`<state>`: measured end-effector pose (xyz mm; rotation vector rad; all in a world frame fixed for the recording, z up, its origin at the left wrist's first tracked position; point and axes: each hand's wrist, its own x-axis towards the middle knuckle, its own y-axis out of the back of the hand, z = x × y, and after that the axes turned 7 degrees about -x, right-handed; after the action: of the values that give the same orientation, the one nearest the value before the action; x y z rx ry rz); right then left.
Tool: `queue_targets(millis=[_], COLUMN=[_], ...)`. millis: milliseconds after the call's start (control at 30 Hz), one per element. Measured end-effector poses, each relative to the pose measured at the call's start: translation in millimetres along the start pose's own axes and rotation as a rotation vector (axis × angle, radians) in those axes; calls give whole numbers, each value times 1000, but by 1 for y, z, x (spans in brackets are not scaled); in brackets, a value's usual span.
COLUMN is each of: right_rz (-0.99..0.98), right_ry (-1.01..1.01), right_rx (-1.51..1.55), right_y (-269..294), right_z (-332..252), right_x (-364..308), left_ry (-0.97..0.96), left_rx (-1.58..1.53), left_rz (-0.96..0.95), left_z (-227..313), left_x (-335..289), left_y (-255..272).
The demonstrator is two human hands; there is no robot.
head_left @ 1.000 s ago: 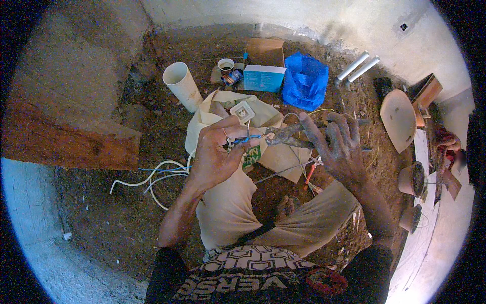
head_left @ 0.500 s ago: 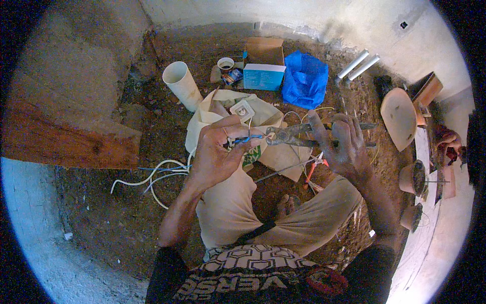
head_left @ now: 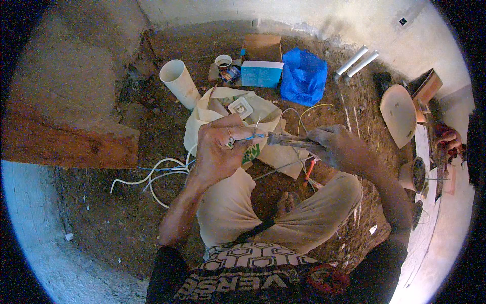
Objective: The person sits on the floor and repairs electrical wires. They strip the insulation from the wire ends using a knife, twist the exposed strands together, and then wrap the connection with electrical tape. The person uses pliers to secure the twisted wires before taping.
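Note:
My left hand point(head_left: 220, 152) is closed on blue electrical wires point(head_left: 253, 137), pinching them near their ends. My right hand point(head_left: 344, 144) is wrapped around the handles of dark pliers point(head_left: 291, 140). Their jaws are seen nearly edge-on, at the tips of the wires; whether they bite on them I cannot tell. Beneath my hands lies a cream sack point(head_left: 200, 119) with a white square electrical fitting point(head_left: 240, 108) on it. White cables point(head_left: 162, 169) trail out to the left of my left wrist.
Beyond the sack stand a wide white pipe point(head_left: 181, 86), a cup point(head_left: 223, 62), an open blue box point(head_left: 261, 74) and a blue plastic bag point(head_left: 304, 78). Two white tubes point(head_left: 358, 62) lean at the wall. A wooden board point(head_left: 71, 134) is at left; bowl-like containers point(head_left: 412, 175) stand at right.
My right hand's fingers have closed around the plier handles, which were spread apart before. The pliers have turned from flat to nearly edge-on. My left hand stays on the wires.

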<state>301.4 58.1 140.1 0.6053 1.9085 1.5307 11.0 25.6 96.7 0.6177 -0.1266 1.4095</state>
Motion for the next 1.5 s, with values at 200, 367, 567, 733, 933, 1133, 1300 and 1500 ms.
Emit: queue_targets(millis=[200, 367, 567, 733, 933, 1133, 1300, 1500], right_rz=[-433, -128, -121, 403, 586, 657, 668, 615], right_ry=[45, 50, -111, -64, -23, 51, 52, 58], right_rx=[487, 556, 211, -299, -548, -720, -706, -706], right_y=[16, 1, -13, -21, -23, -22, -18, -9], right_z=[18, 2, -2, -17, -17, -16, -21, -28], right_x=[22, 20, 9, 15, 23, 26, 26, 22], left_ry=[-41, 44, 139, 157, 149, 132, 186, 165], left_rx=[-57, -2, -37, -41, -44, -66, -93, -69], left_rz=[69, 3, 27, 30, 68, 71, -4, -1], left_z=[-17, -7, 0, -1, -3, -3, 4, 1], left_x=[-11, -1, 0, 2, 1, 1, 2, 0], left_y=[-8, 3, 9, 13, 11, 10, 15, 15])
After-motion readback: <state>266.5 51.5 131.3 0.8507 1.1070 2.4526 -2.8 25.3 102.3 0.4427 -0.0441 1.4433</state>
